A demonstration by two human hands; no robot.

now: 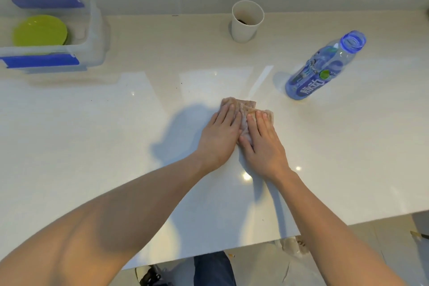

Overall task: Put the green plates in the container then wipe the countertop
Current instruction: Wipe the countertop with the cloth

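Green plates (39,31) lie stacked inside a clear plastic container (92,30) with blue handles at the far left of the pale countertop (116,134). A crumpled beige cloth (243,109) lies flat on the counter's middle. My left hand (220,134) and my right hand (262,144) both press flat on the cloth, side by side, fingers pointing away from me. Most of the cloth is hidden under the hands.
A white paper cup (246,23) with dark residue stands at the back by the wall. A blue plastic bottle (325,67), uncapped, stands to the right of the cloth. Small dark specks dot the counter left of centre. The counter's front edge runs below my arms.
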